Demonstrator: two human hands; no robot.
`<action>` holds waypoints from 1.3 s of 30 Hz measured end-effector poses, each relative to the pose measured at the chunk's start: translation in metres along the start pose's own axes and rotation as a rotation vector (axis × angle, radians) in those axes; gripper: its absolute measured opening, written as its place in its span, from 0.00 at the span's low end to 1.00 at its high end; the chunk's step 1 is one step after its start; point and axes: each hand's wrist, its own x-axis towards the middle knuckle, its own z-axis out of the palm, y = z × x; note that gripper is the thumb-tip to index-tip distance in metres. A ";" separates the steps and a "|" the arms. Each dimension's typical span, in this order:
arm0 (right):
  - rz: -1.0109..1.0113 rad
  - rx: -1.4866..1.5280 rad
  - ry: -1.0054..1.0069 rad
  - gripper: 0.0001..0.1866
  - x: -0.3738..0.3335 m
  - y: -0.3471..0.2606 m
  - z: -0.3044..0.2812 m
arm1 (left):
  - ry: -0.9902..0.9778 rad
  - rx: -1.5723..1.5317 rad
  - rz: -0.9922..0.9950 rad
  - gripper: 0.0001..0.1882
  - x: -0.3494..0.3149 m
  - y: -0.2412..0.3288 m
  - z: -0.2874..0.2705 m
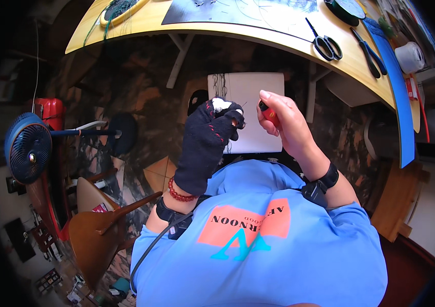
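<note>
Up close before the chest, the bare right hand (286, 123) has its fingers pinching a small red-handled tool (268, 112), aimed at the black-gloved left hand (210, 138), whose fingers curl together around something unclear, above a white panel (258, 89).

We've got both hands up in front of the chest, left hand (208, 139) just left of right hand (285, 123), near but apart. Small tool (268, 112) sits in the right hand. Sheet (250, 97) lies behind the hands, below the bench (299, 38) edge. On the bench at right: scissors (325, 43), pliers (368, 53) right of them, tape roll (409, 56) further right. Fan (27, 148) far left, chair (97, 230) in front of it.
</note>
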 end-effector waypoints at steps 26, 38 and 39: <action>-0.001 0.065 0.055 0.16 -0.009 0.002 0.016 | 0.108 0.333 0.231 0.05 -0.008 -0.003 0.012; -0.022 0.141 0.163 0.21 -0.012 -0.003 0.018 | 0.090 0.325 0.287 0.04 -0.008 -0.005 0.010; -0.014 0.145 0.183 0.21 -0.012 -0.003 0.018 | 0.092 0.328 0.285 0.04 -0.008 -0.006 0.010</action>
